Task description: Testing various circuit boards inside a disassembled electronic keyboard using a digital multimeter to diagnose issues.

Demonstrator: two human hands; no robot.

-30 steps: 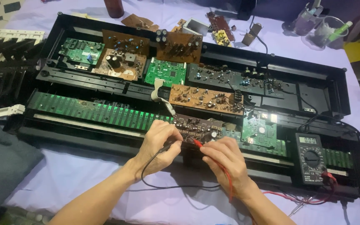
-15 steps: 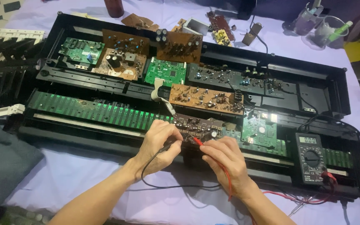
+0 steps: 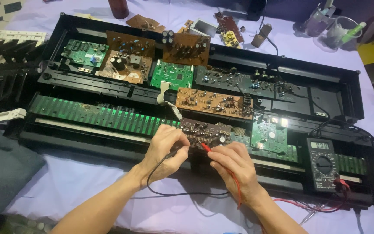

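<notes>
1. Probing small brown board (image 3: pixel 204 133): left hand (image 3: pixel 166 149) pinches black probe (image 3: pixel 172 152), right hand (image 3: pixel 234 167) pinches red probe (image 3: pixel 205 147), tips meeting it.
2. Meter (image 3: pixel 323 164) right of board, display readable.

two bare forearms come in from the near edge, one from the near left and one from the near right, each ending in a bare hand. the left hand (image 3: pixel 166 147) and the right hand (image 3: pixel 234 167) wear no gloves, and no ring, watch or band shows on the fingers or wrists. no sleeve reaches into view on either arm; both are uncovered as far as the near edge. the fingernails that show are short and plain, without polish.
</notes>
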